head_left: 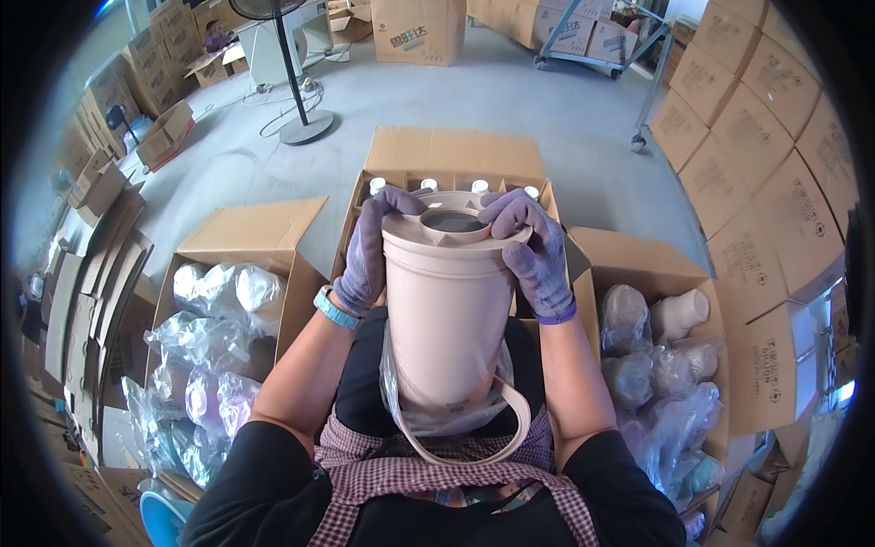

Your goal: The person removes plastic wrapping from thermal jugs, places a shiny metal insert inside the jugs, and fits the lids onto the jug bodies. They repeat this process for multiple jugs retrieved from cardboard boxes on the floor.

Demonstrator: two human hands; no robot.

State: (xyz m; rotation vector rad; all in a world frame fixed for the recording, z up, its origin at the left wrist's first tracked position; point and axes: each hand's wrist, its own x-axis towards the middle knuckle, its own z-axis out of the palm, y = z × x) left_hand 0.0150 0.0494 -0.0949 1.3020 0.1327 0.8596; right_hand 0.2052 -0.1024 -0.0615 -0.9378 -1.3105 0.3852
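Observation:
A tall beige-pink plastic bucket (447, 319) stands upright in front of my body, tapering toward its base. Its round lid (406, 225) has a raised ring around a dark middle. Both hands wear grey-purple knit gloves. My left hand (372, 242) grips the lid rim from the left, fingers curled over the top. On the opposite side my right hand (538, 251) holds the rim, its thumb on the near side. A band-like loop handle (521, 424) hangs around the bucket's lower end. Clear plastic film (390, 383) lies bunched around the base.
Directly ahead, an open carton (456, 150) holds several white-capped items. Open cartons with plastic-wrapped items flank me, left (251, 228) and right (638, 251). Stacked boxes (747, 137) rise on the right; flattened cardboard (91, 310) leans left. A standing fan (305, 128) stands farther off.

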